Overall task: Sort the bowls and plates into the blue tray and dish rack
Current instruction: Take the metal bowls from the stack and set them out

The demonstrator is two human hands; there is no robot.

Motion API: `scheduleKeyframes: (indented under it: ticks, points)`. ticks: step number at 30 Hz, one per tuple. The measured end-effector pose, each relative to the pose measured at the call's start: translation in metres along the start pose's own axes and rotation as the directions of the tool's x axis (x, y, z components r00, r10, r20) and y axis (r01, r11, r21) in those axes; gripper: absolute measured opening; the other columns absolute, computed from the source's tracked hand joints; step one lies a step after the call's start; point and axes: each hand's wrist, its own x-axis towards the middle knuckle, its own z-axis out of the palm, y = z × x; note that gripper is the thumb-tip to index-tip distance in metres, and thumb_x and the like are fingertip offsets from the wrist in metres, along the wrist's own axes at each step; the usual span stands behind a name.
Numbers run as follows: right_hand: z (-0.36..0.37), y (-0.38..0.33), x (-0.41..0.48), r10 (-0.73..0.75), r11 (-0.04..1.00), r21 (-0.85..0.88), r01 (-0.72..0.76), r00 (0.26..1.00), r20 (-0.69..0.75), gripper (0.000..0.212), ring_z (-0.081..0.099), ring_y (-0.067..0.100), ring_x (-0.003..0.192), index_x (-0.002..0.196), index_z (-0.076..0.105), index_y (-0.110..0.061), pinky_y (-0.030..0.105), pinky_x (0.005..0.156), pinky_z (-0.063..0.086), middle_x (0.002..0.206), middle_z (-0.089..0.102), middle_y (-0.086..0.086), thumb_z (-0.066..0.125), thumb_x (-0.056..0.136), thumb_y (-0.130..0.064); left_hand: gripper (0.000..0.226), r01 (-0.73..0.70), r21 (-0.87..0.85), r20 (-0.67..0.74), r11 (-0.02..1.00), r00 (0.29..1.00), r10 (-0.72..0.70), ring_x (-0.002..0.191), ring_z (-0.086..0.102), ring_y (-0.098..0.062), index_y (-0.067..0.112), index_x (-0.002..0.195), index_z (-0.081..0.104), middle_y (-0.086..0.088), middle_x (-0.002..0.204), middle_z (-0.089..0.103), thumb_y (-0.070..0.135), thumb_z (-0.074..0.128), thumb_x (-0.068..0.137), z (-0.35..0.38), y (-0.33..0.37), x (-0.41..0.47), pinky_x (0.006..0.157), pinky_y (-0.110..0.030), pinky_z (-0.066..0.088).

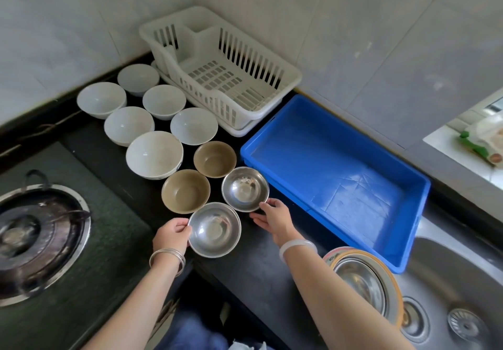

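Head view, the only view. Left hand point(171, 234) has curled fingers gripping the left rim of the near steel bowl point(214, 229). Right hand point(273, 219) is spread, fingertips touching the near rim of the far steel bowl point(245, 188), thumb apart below it; no closed grip visible. Both bowls sit upright on the dark tabletop point(258, 262), just left of the blue tray point(334, 105), which holds nothing. Dish rack point(253, 61) stands behind the tray in the corner, also holding nothing. Judgement: steel bowls are light, rigid and not fragile, but thin-rimmed and probably slick; pinch at the rim, thumb inside. Two brown bowls point(185, 191) and the white bowls point(154, 153) behind look ceramic, so heavier and chippable; they sit rim to rim, so lift straight up before moving sideways. A stack of plates point(364, 276) rests at the sink point(449, 268) edge under the right forearm, at risk from the elbow. Gas burner point(35, 238) sits at left, away from the route.
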Motion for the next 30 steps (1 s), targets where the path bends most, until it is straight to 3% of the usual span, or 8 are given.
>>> scheduleKeyframes:
  ticks: [5, 9, 12, 16, 19, 23, 26, 30]
  points:
    - [-0.004, 0.003, -0.008, -0.031, 0.999, -0.031, 0.032, 0.999, 0.025, 0.031, 0.070, 0.018, 0.087, 0.127, 0.051, -0.011, 0.023, 0.066, 0.057, 0.122, 0.061, 0.009, 0.051, 0.097, -0.017, 0.022, -0.061, 0.057, -0.006, 0.997, 0.998, 0.061, 0.093, 0.065, -0.028, 0.014, 0.101, 0.067, -0.007, 0.097, 0.071, 0.008, 0.057, 0.082, -0.001, -0.001, -0.008, 0.090, -0.045, 0.053]
    - [-0.013, 0.004, -0.017, -0.075, 0.994, -0.077, 0.076, 0.997, 0.014, 0.031, 0.070, 0.015, 0.087, 0.126, 0.052, -0.012, 0.021, 0.064, 0.057, 0.122, 0.061, 0.006, 0.053, 0.096, -0.021, 0.031, -0.123, 0.149, -0.019, 0.981, 0.992, 0.127, 0.110, 0.060, -0.027, 0.010, 0.116, 0.063, -0.008, 0.117, 0.067, 0.009, 0.055, 0.086, -0.001, 0.003, -0.018, 0.098, -0.037, 0.046]
    - [-0.025, 0.005, -0.029, -0.119, 0.988, -0.098, 0.119, 0.993, 0.006, 0.032, 0.070, 0.014, 0.085, 0.127, 0.051, -0.016, 0.018, 0.062, 0.057, 0.120, 0.060, 0.003, 0.054, 0.095, -0.022, 0.033, -0.167, 0.200, -0.038, 0.965, 0.983, 0.178, 0.114, 0.059, -0.027, 0.009, 0.119, 0.061, -0.009, 0.121, 0.065, 0.010, 0.054, 0.087, 0.000, 0.008, -0.030, 0.097, -0.036, 0.044]
    - [-0.055, 0.004, -0.053, -0.223, 0.966, -0.143, 0.218, 0.975, -0.019, 0.013, 0.071, 0.014, 0.081, 0.106, 0.059, -0.024, 0.019, 0.062, 0.055, 0.109, 0.065, -0.002, 0.056, 0.094, -0.023, 0.033, -0.264, 0.220, 0.002, 0.939, 0.963, 0.270, 0.110, 0.060, -0.025, 0.010, 0.118, 0.060, -0.010, 0.121, 0.064, 0.006, 0.052, 0.087, 0.009, 0.015, -0.050, 0.096, -0.034, 0.045]
    - [-0.089, 0.005, -0.071, -0.321, 0.934, -0.197, 0.297, 0.941, -0.104, 0.010, 0.069, 0.016, 0.075, 0.090, 0.062, -0.027, 0.026, 0.069, 0.053, 0.100, 0.067, 0.000, 0.056, 0.092, -0.019, 0.028, -0.315, 0.118, 0.115, 0.942, 0.946, 0.302, 0.093, 0.058, -0.014, 0.013, 0.113, 0.061, -0.007, 0.114, 0.066, 0.004, 0.050, 0.088, 0.033, 0.025, -0.073, 0.084, -0.024, 0.042]
    - [-0.146, 0.022, -0.094, -0.422, 0.862, -0.413, 0.295, 0.869, -0.259, 0.009, 0.069, 0.019, 0.078, 0.096, 0.064, -0.020, 0.036, 0.076, 0.052, 0.093, 0.071, 0.005, 0.057, 0.092, -0.018, 0.026, -0.427, 0.097, 0.356, 0.899, 0.858, 0.370, 0.093, 0.058, -0.011, 0.012, 0.112, 0.061, -0.007, 0.112, 0.066, 0.006, 0.051, 0.089, 0.083, 0.036, -0.108, 0.084, -0.020, 0.043]
    - [-0.184, 0.045, -0.109, -0.495, 0.753, -0.640, 0.153, 0.772, -0.398, 0.012, 0.065, 0.024, 0.089, 0.100, 0.066, -0.020, 0.030, 0.070, 0.042, 0.094, 0.071, 0.003, 0.060, 0.089, -0.021, 0.025, -0.539, 0.173, 0.484, 0.824, 0.776, 0.405, 0.090, 0.057, -0.004, 0.018, 0.112, 0.061, 0.002, 0.112, 0.065, 0.014, 0.055, 0.089, 0.123, 0.036, -0.135, 0.080, -0.016, 0.042]
    - [-0.214, 0.076, -0.124, -0.531, 0.682, -0.731, -0.011, 0.679, -0.506, 0.030, 0.057, 0.031, 0.099, 0.110, 0.059, -0.014, 0.035, 0.076, 0.041, 0.107, 0.062, 0.011, 0.068, 0.083, -0.024, 0.028, -0.622, 0.227, 0.604, 0.750, 0.694, 0.392, 0.090, 0.059, -0.008, 0.018, 0.116, 0.059, 0.002, 0.115, 0.064, 0.019, 0.058, 0.087, 0.162, 0.034, -0.164, 0.082, -0.021, 0.047]
